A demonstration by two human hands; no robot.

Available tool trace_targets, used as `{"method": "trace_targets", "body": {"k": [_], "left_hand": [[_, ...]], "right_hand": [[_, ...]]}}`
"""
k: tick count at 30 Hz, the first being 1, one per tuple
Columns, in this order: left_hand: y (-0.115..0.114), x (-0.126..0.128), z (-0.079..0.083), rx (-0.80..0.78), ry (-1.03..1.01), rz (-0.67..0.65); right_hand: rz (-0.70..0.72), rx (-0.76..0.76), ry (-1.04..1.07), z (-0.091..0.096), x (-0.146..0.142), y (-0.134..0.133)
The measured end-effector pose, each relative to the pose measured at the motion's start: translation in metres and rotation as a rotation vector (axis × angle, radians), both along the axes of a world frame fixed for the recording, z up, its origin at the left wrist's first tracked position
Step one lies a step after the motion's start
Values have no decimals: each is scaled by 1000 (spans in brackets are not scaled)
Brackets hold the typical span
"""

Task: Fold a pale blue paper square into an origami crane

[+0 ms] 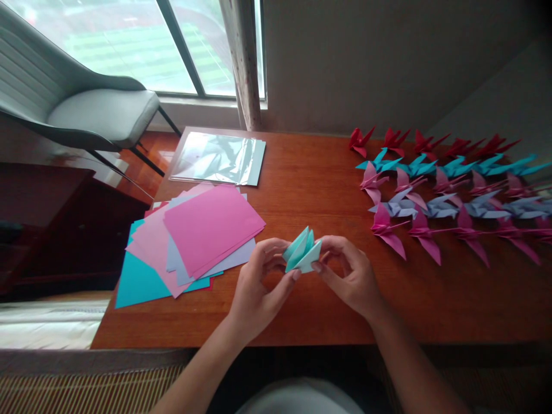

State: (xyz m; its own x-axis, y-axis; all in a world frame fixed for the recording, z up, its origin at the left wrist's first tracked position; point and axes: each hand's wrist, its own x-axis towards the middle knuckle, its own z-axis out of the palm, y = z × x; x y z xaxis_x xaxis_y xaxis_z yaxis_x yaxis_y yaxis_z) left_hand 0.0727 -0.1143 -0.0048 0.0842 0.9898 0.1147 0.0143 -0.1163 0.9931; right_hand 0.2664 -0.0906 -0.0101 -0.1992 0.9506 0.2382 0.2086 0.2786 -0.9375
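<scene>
A mint-green piece of folded origami paper (305, 260) is held up between my two hands, above the front part of the wooden table (302, 322). Its layers fan apart into several pointed flaps at the top. My left hand (265, 282) pinches the left side, thumb at the lower edge and fingers behind. On the other side, my right hand (351, 273) grips the right corner between thumb and fingers. The fingertips behind the paper are partly hidden.
Colored paper sheets (215, 227) lie fanned at the left, below a clear packet of pale paper (215, 158). Rows of folded paper cranes (440, 201) in red, turquoise, pink, lavender and magenta stand at the right. A chair (103, 115) is by the window.
</scene>
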Motion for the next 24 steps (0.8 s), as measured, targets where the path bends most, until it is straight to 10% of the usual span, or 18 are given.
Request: {"method": "trace_targets", "body": {"k": [14, 24], "left_hand": [[-2, -1, -2, 99, -73, -9], [3, -6, 4, 432, 297, -20]], "right_hand": [[119, 78, 48, 13, 0, 1], [106, 106, 62, 10, 1, 2]]}}
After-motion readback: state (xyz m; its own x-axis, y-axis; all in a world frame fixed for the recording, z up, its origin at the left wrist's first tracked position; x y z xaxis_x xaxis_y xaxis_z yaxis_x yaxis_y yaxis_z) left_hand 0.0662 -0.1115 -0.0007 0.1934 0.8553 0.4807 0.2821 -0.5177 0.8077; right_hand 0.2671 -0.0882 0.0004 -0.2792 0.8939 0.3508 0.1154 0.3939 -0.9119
